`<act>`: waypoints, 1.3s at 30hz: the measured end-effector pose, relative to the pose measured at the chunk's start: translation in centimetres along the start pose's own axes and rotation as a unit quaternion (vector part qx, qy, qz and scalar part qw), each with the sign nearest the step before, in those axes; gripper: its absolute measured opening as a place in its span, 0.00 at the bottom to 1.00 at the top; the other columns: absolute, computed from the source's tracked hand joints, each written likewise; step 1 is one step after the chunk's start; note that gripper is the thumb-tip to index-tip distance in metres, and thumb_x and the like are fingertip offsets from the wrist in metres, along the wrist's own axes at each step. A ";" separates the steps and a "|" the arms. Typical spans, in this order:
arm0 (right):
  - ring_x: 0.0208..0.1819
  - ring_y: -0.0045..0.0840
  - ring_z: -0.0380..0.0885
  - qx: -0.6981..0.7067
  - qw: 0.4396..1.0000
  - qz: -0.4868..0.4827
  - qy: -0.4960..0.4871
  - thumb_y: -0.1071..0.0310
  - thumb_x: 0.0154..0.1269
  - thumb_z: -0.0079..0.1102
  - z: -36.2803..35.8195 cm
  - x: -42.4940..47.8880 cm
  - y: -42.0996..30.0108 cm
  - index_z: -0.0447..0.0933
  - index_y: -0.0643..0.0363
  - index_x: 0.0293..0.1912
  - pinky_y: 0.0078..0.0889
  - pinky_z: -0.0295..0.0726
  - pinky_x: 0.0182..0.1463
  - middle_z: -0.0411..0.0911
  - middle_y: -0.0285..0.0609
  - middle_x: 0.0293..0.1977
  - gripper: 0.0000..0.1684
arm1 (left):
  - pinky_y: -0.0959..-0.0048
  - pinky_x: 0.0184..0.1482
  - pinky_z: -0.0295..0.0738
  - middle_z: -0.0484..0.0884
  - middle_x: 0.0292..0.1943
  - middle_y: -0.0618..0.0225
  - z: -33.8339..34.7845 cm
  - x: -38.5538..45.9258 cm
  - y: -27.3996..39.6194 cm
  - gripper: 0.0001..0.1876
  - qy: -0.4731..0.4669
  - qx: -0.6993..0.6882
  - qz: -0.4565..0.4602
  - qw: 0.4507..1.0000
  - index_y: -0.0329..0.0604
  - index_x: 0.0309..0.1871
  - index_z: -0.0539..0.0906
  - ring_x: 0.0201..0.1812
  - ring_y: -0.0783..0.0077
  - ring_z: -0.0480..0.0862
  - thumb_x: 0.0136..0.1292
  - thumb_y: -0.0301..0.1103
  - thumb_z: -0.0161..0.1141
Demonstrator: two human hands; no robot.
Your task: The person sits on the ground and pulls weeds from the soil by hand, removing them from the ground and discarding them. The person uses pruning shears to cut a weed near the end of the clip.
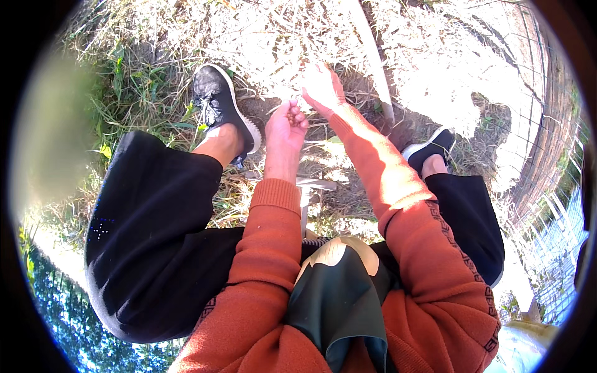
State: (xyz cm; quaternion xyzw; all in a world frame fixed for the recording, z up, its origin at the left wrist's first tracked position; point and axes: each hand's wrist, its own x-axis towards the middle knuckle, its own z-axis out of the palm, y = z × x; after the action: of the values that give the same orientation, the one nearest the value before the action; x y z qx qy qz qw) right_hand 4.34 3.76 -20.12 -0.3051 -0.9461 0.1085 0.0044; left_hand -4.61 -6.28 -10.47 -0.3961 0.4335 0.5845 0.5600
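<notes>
My left hand (pixel 287 121) is palm up with its fingers curled over several small, round, brownish things (pixel 292 117), perhaps beans or seeds, lying in the palm. Just ahead and to its right, my right hand (pixel 322 88) reaches down to the sunlit dry grass (pixel 275 46); glare washes out its fingertips, so whether it holds anything cannot be told. Both hands are between my black shoes, over bare soil and straw. Rust-orange knitted sleeves cover both forearms.
A pale wooden pole (pixel 373 51) lies on the ground right of my right hand. A wire mesh fence (pixel 536 107) with weathered wood curves along the right side. Green grass (pixel 149 88) grows beside my left shoe (pixel 217 100). My right shoe (pixel 431 147) rests near the pole's lower end.
</notes>
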 end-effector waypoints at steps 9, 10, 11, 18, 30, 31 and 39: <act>0.30 0.27 0.78 0.530 0.825 0.196 0.002 0.60 0.59 0.54 -9.2 -3.1 -3.6 0.76 0.57 0.41 0.26 0.76 0.38 0.78 0.42 0.28 0.13 | 0.75 0.23 0.65 0.70 0.22 0.72 0.3 -0.2 -0.4 0.12 0.043 -0.082 0.002 0.996 0.41 0.33 0.73 0.21 0.76 0.67 0.69 0.38 0.44; 0.30 0.25 0.77 0.644 0.719 0.258 0.046 0.60 0.60 0.54 -5.0 -3.8 -2.2 0.75 0.56 0.43 0.24 0.76 0.38 0.78 0.40 0.29 0.14 | 0.76 0.23 0.64 0.70 0.22 0.73 -0.4 0.3 -0.4 0.12 0.018 -0.071 -0.011 0.997 0.41 0.34 0.73 0.21 0.76 0.67 0.69 0.38 0.45; 0.32 0.24 0.77 0.583 0.767 0.267 0.025 0.61 0.60 0.53 -5.0 -3.2 -1.9 0.74 0.56 0.43 0.24 0.76 0.39 0.77 0.39 0.29 0.13 | 0.76 0.23 0.64 0.70 0.22 0.73 -1.0 0.6 -0.2 0.12 -0.004 -0.065 -0.019 0.998 0.42 0.34 0.74 0.21 0.77 0.67 0.69 0.38 0.45; 0.33 0.34 0.76 0.265 0.953 0.144 -0.005 0.69 0.53 0.51 -5.3 -0.9 -1.2 0.72 0.57 0.34 0.35 0.76 0.40 0.75 0.43 0.28 0.07 | 0.78 0.22 0.60 0.69 0.21 0.74 -0.4 0.2 0.0 0.10 -0.013 -0.024 -0.022 0.999 0.42 0.33 0.73 0.20 0.79 0.65 0.68 0.37 0.48; 0.33 0.34 0.76 0.184 0.970 0.141 -0.071 0.69 0.56 0.52 -6.6 -0.4 -1.5 0.75 0.58 0.33 0.30 0.75 0.41 0.76 0.43 0.28 0.05 | 0.78 0.23 0.62 0.69 0.21 0.75 -0.4 0.1 0.0 0.10 -0.003 -0.023 -0.008 1.000 0.42 0.33 0.73 0.21 0.79 0.65 0.68 0.37 0.48; 0.33 0.34 0.76 0.184 0.969 0.142 -0.087 0.69 0.56 0.52 -7.5 -0.6 -1.6 0.75 0.58 0.33 0.30 0.75 0.41 0.76 0.44 0.28 0.05 | 0.78 0.23 0.62 0.69 0.21 0.75 -0.5 0.1 -0.1 0.11 0.003 -0.032 -0.005 0.999 0.42 0.32 0.73 0.21 0.79 0.66 0.68 0.37 0.47; 0.28 0.31 0.75 0.322 0.944 0.058 -0.047 0.69 0.58 0.49 -11.5 -0.1 -2.9 0.74 0.59 0.31 0.30 0.74 0.34 0.74 0.41 0.26 0.06 | 0.76 0.24 0.64 0.70 0.20 0.73 0.0 0.0 0.0 0.13 0.004 -0.079 0.000 0.997 0.43 0.30 0.73 0.21 0.77 0.68 0.69 0.38 0.45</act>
State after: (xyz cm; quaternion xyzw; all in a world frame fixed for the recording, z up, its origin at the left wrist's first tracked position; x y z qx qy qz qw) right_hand 3.65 3.74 -8.28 -0.3363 -0.8405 0.4216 0.0518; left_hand -4.66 -6.30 -10.50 -0.4413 0.3886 0.6154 0.5249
